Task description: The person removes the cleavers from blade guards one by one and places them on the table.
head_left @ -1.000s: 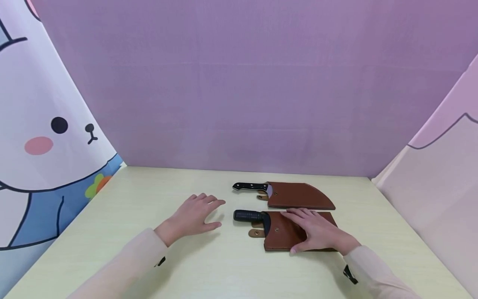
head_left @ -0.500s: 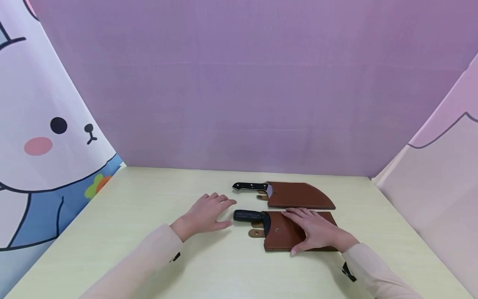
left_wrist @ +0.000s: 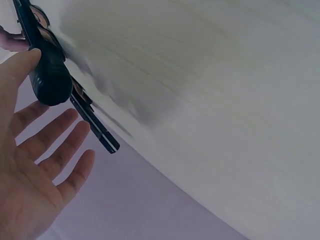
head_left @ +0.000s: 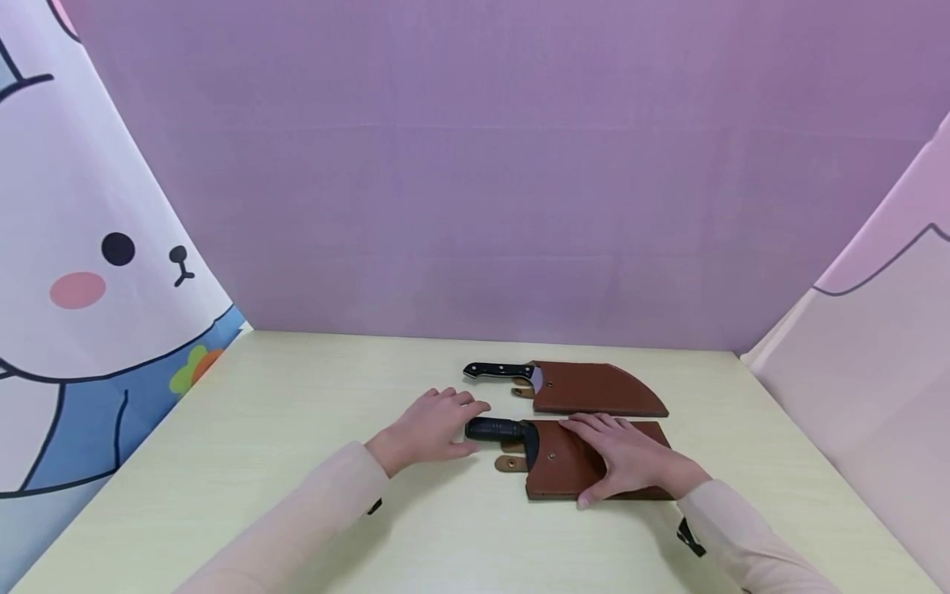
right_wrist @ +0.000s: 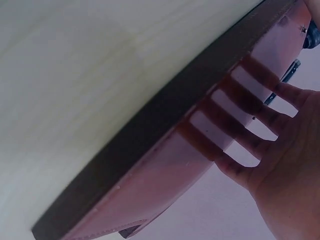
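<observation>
Two sheathed knives lie on the table, one behind the other, handles to the left. The nearer cleaver's black handle (head_left: pixel 499 429) sticks out of a brown leather sheath (head_left: pixel 551 478) with an unfastened snap strap (head_left: pixel 510 464). My left hand (head_left: pixel 432 427) is at the handle's end, thumb and fingers spread to either side; the left wrist view shows the fingers (left_wrist: pixel 52 135) not closed round it. On the nearer sheath rests my right hand (head_left: pixel 627 458), fingers extended, fingertips touching the leather in the right wrist view. Behind lies the second knife (head_left: pixel 500 370) in its rounded brown sheath (head_left: pixel 597 388).
The pale table (head_left: pixel 319 371) ends at a purple cloth wall (head_left: pixel 475 181). A rabbit-print panel (head_left: pixel 82 214) stands at the left, and another printed panel (head_left: pixel 876 371) at the right.
My left hand has moved right across the table, up to the end of the nearer cleaver's handle. The right hand stays on the sheath, and both knives lie where they were.
</observation>
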